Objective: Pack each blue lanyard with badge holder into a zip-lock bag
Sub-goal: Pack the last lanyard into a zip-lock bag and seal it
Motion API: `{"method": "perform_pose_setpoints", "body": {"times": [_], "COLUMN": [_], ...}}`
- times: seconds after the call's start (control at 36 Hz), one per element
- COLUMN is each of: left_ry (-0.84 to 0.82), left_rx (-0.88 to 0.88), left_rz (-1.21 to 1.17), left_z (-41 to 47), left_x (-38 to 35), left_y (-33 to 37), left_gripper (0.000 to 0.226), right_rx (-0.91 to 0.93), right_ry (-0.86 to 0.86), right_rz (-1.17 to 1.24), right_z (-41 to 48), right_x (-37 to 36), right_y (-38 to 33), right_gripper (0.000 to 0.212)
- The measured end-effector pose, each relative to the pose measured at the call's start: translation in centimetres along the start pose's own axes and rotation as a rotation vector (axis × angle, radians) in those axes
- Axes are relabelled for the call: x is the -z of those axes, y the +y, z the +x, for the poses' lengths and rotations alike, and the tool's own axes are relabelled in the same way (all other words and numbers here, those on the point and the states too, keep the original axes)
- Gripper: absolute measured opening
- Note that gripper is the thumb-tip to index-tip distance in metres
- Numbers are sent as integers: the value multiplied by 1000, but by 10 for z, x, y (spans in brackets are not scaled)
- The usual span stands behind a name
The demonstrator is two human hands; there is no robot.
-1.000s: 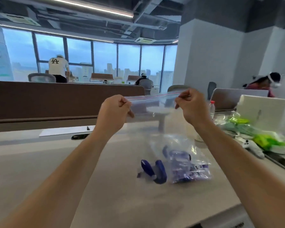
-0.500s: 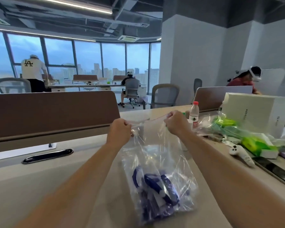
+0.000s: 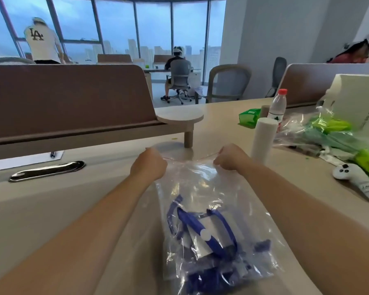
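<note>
**Both hands on the bag's mouth**

Nearest you, the zip-lock bag (image 3: 192, 184) lies on the bench (image 3: 51, 209), with a blue lanyard (image 3: 197, 225) and its badge holder (image 3: 200, 241) bunched at the bottom. It's light, limp, slick film, I'd say, so the stiffer zip strip is the place to hold. And that's where you are: your left hand (image 3: 149, 165) pinches one end of the mouth and your right hand (image 3: 230, 159) the other, fingers curled tight on the strip. Further off, sideways print on the white box (image 3: 358, 99) won't read clearly. Far back, a white shirt (image 3: 41, 43) says "LA".

Lanyards (image 3: 202, 235) in bag (image 3: 200, 188) — on desk (image 3: 51, 209)
</note>
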State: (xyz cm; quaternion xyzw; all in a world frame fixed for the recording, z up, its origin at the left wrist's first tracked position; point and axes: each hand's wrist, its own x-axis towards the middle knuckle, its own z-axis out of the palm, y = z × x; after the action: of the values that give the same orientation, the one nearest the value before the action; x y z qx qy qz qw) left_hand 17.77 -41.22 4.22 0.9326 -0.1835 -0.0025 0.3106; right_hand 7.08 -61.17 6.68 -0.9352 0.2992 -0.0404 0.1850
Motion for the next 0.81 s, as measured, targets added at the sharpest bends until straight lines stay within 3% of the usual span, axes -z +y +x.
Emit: {"method": "perform_pose_setpoints", "body": {"times": [0.17,0.25,0.31,0.53,0.58,0.67,0.81], "left_ry": [-137,-258,-305,-186,-197,-215,-303], "left_rx": [37,135,166,-64,-147,-211,-192], "left_rz": [22,6,-32,-10,-5,-5,-44], "left_z": [-9,-10,-13,-4,4,19,29], "left_x": [-1,-2,1,19,18,12,7], "left_y": [-2,-3,-1,-3,-5,-9,-18], "left_gripper": [17,31,34,22,36,31,32], "right_rx": [-29,-27,-46,-22,12,91,109], "right_ry": [-187,-199,-194,-55,-7,49,-18], "right_rz": [-141,-223,-228,-129,-115,-83,-6], "right_z": [-7,-5,-4,5,6,10,12], "right_x": [-4,-10,-7,7,6,-2,-7], "right_y": [-9,-9,-11,-19,-25,-31,-40], "right_gripper": [28,14,21,49,52,46,30]}}
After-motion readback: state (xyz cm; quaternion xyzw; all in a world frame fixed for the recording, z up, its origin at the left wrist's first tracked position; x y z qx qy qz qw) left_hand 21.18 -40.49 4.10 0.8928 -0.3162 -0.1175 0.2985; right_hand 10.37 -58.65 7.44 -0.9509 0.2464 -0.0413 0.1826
